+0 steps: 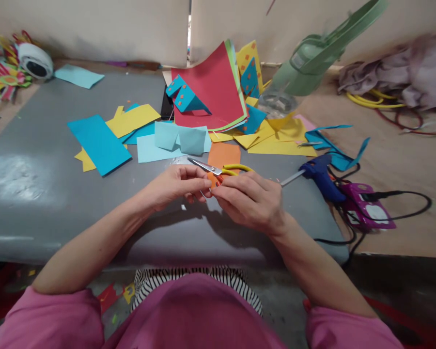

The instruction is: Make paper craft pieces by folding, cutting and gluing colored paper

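My left hand is closed, thumb and fingers pinching a small orange paper piece. My right hand meets it from the other side, its fingertips at the same piece. Yellow-handled scissors sit in the right hand, their handles partly hidden by its fingers and the blades pointing left above the left hand. Just beyond the hands lies an orange paper sheet. Behind it is folded light-blue paper.
Blue paper and yellow strips lie left. A red sheet stack bears a dotted blue paper shape. Rightward are a blue glue gun, a purple power box with black cables, and a green fan-like device.
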`<action>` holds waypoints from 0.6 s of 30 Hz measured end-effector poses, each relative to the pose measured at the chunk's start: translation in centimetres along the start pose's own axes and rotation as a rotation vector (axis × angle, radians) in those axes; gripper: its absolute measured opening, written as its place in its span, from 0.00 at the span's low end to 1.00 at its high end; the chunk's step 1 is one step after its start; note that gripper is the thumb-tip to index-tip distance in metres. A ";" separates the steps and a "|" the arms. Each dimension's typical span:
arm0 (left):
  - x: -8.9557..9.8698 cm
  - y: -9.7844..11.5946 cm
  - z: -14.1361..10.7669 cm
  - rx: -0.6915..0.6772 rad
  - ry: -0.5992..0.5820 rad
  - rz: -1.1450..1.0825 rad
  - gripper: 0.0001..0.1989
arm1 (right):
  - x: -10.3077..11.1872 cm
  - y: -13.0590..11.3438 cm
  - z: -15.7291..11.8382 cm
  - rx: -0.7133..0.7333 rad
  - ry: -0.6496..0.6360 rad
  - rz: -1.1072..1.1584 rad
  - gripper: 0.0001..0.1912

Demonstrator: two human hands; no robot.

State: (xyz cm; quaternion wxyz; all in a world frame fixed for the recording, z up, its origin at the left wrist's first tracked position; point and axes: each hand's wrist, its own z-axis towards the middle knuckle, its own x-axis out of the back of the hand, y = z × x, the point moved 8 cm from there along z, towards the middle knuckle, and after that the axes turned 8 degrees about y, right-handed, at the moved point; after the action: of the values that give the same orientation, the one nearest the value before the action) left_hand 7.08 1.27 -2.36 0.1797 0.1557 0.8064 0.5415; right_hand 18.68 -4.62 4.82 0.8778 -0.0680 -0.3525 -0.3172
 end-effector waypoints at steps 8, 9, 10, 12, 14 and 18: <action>0.1 -0.4 0.0 0.050 -0.018 -0.022 0.12 | 0.3 1.0 0.0 -0.102 0.046 0.088 0.07; 0.0 -0.3 -0.1 0.053 -0.026 -0.016 0.11 | 0.3 1.0 0.0 -0.089 0.049 0.087 0.07; 0.0 -0.3 -0.1 0.053 -0.030 -0.009 0.11 | 0.3 1.0 0.0 -0.084 0.042 0.091 0.07; 0.0 -0.1 -0.2 0.051 -0.027 0.004 0.12 | 0.0 1.1 0.0 -0.100 0.017 0.113 0.07; 0.0 0.0 -0.2 0.047 -0.026 0.013 0.12 | -0.2 1.3 0.0 -0.136 -0.007 0.146 0.07; -0.2 0.0 -0.1 0.019 -0.018 -0.004 0.11 | -0.5 1.7 0.0 -0.270 -0.012 0.267 0.04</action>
State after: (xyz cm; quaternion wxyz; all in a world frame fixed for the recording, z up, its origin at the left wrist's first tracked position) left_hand 7.17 1.10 -2.30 0.1868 0.1606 0.8103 0.5318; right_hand 19.42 -2.99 4.66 0.8928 -0.2331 -0.3001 -0.2419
